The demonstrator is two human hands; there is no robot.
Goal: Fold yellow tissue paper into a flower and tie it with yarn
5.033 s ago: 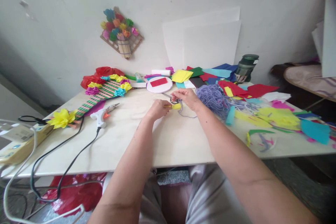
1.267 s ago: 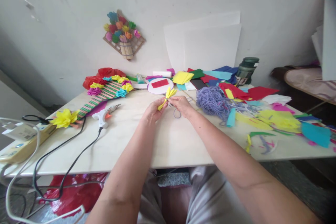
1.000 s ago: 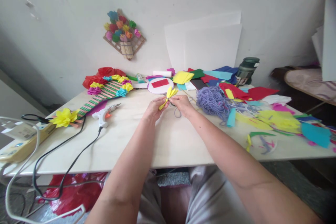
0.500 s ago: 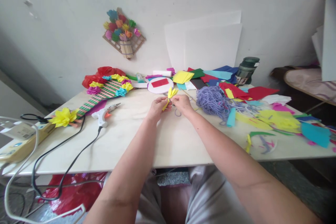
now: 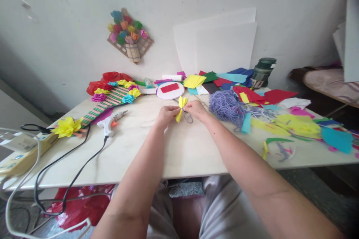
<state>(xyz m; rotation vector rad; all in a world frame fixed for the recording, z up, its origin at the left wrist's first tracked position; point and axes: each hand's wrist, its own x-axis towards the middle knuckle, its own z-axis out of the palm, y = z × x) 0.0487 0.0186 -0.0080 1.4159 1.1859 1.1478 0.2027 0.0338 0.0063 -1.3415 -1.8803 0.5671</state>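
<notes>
Above the middle of the table, a yellow paper piece (image 5: pixel 182 104) fans out at both ends and is pinched in at its waist, like a bow. Purple yarn (image 5: pixel 190 118) runs at this waist and hangs in a small loop below. My left hand (image 5: pixel 167 115) is closed at the left of the waist, its fingertips pinching the yellow paper; whether yarn is also between them cannot be made out. On the other side, my right hand (image 5: pixel 197 109) is closed in a pinch on the yarn. A white paddle-shaped card (image 5: pixel 176 93) with a red rectangle (image 5: pixel 169 87) lies just behind.
A white glue gun (image 5: pixel 107 126) lies at left, its cord trailing to a power strip (image 5: pixel 25 157). Beyond it is a woven striped piece (image 5: pixel 103 107) with paper flowers. A tangled purple yarn heap (image 5: pixel 226 105), coloured paper sheets (image 5: pixel 194 81) and a dark bottle (image 5: pixel 263 73) are at right.
My hands have drawn slightly apart, the left one to the left. The yellow paper now stands more upright between them, its lower end fanned out and its waist showing.
</notes>
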